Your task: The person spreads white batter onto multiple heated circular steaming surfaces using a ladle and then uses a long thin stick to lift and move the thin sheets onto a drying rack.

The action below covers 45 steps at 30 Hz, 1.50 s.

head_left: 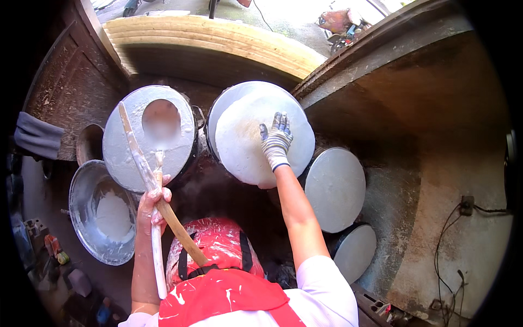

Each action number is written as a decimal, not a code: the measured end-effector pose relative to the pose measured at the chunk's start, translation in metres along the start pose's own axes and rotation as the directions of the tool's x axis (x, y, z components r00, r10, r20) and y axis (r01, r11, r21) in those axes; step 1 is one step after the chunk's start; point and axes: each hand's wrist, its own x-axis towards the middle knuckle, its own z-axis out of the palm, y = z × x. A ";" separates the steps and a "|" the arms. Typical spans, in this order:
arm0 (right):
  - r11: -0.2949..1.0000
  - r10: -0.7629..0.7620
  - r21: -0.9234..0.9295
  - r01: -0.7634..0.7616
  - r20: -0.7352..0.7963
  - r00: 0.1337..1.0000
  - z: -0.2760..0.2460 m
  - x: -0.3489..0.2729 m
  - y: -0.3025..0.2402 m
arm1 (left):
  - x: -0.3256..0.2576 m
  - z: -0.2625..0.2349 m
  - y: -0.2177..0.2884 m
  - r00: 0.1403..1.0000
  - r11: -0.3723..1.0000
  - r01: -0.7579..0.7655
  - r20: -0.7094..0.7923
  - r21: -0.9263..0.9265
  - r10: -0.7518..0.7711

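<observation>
My left hand (154, 201), bare and smeared with white, is closed around two long tools. One is a flat wooden stick (132, 139), its lower part coated white. The other looks like a ladle, with a wooden handle (182, 234) and a round, blurred bowl (162, 119) over the white round top (119, 152) at the left. My right hand (277, 141) wears a striped glove with dark fingertips. Its fingers are stretched out over a round white sheet (239, 133), which lies off-centre on the middle round top (220, 109) and droops past the near edge.
Two more round white-topped vessels (335, 191) (355, 253) stand at the right. A metal basin (79, 218) with white matter sits at the left. Beyond the vessels runs a pale wooden beam (218, 41). Cables (438, 261) hang on the right wall.
</observation>
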 end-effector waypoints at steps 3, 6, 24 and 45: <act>0.993 0.009 -0.121 0.003 0.097 0.995 0.029 0.015 0.014 | 0.002 0.015 -0.021 0.999 0.999 -0.014 -0.030 -0.044 0.013; 0.996 -0.025 -0.089 0.020 -0.057 0.998 0.063 0.026 0.028 | 0.009 0.023 -0.035 0.994 0.998 -0.045 -0.097 -0.032 0.041; 0.969 -0.141 0.154 0.193 -0.294 0.945 0.046 -0.012 -0.019 | -0.079 -0.047 0.010 0.970 0.986 -0.151 -0.184 0.069 0.162; 0.898 -0.391 0.202 0.392 0.776 0.495 0.213 -0.355 -0.428 | -0.127 -0.592 0.092 0.550 0.336 0.569 -0.651 0.750 0.523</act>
